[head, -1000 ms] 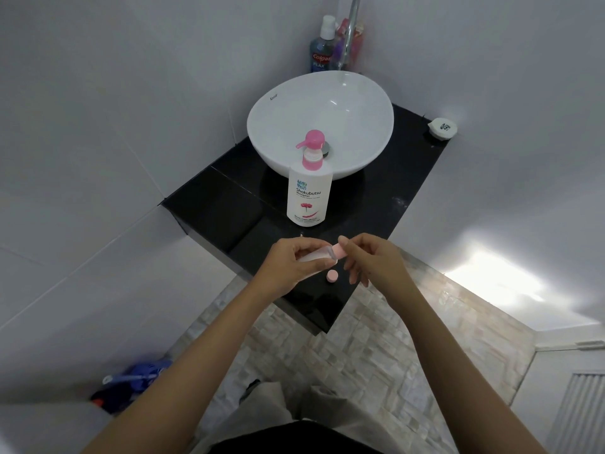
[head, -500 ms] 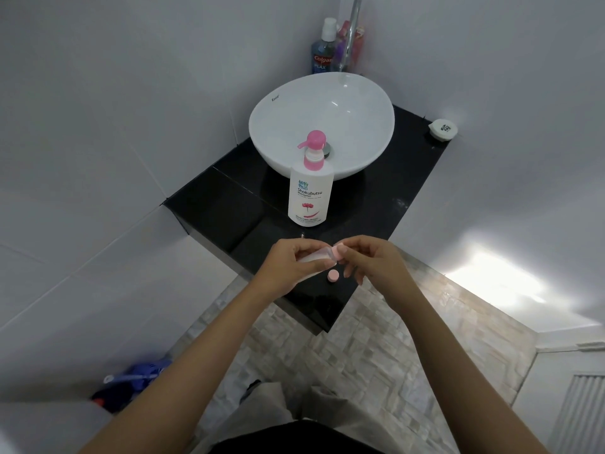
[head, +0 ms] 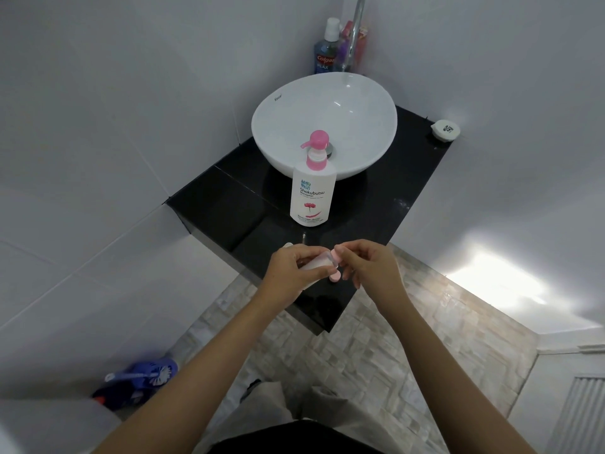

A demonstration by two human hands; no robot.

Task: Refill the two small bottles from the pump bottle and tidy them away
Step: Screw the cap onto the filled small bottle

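Note:
A white pump bottle (head: pixel 312 194) with a pink pump stands on the black counter (head: pixel 386 204) in front of the basin. My left hand (head: pixel 291 273) grips a small clear bottle (head: pixel 317 262) held sideways over the counter's front corner. My right hand (head: pixel 368 265) pinches the pink cap (head: pixel 337 256) at that bottle's mouth. A second pink cap (head: pixel 334 277) lies on the counter just below the hands. A whitish object (head: pixel 288 245) peeks out behind my left hand; I cannot tell what it is.
A white bowl basin (head: pixel 281 126) sits on the counter, with a tap (head: pixel 355 31) and toiletry bottles (head: pixel 327 49) behind it. A small white round item (head: pixel 445 130) lies at the far right corner. A blue object (head: pixel 140 381) sits on the floor at lower left.
The hands stay together at the small bottle; my right fingers have shifted slightly on the pink cap. Nothing else has moved.

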